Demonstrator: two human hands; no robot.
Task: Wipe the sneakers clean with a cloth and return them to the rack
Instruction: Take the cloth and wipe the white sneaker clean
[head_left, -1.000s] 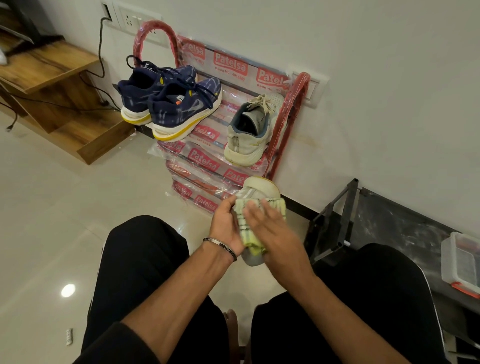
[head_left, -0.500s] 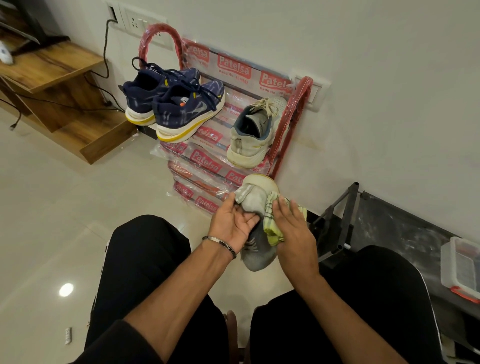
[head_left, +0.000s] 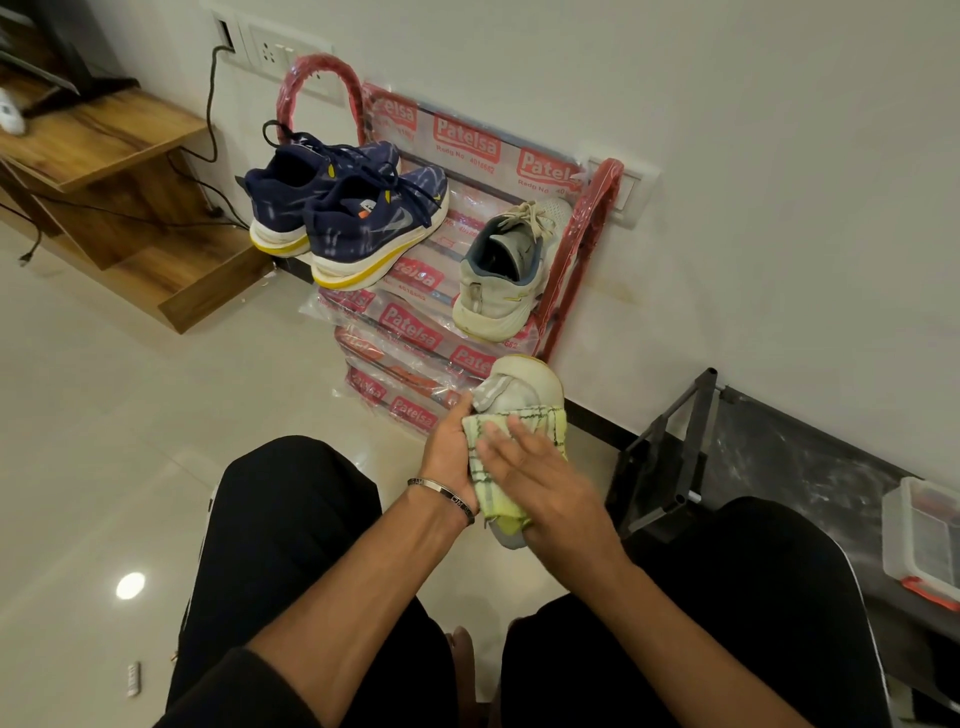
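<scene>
A pale grey-white sneaker (head_left: 524, 387) is held above my knees, toe pointing away. My left hand (head_left: 448, 457) grips its left side. My right hand (head_left: 540, 480) lies flat with straight fingers on a yellow-green checked cloth (head_left: 540, 423), pressing it over the sneaker's upper. The cloth hides most of the shoe. Its matching sneaker (head_left: 501, 275) sits on the right of the red plastic-wrapped rack (head_left: 582, 244). A pair of navy sneakers (head_left: 353, 218) with yellow soles stands on the rack's left.
A wooden stepped cabinet (head_left: 104, 171) with cables stands at the left. A low black table (head_left: 779, 467) is at the right, with a clear plastic box (head_left: 922, 540) on it. My black-trousered knees (head_left: 291, 519) fill the foreground over a glossy tiled floor.
My right hand has slid the cloth from the sneaker's right side back across its top, covering the upper again. My left hand keeps its grip on the shoe.
</scene>
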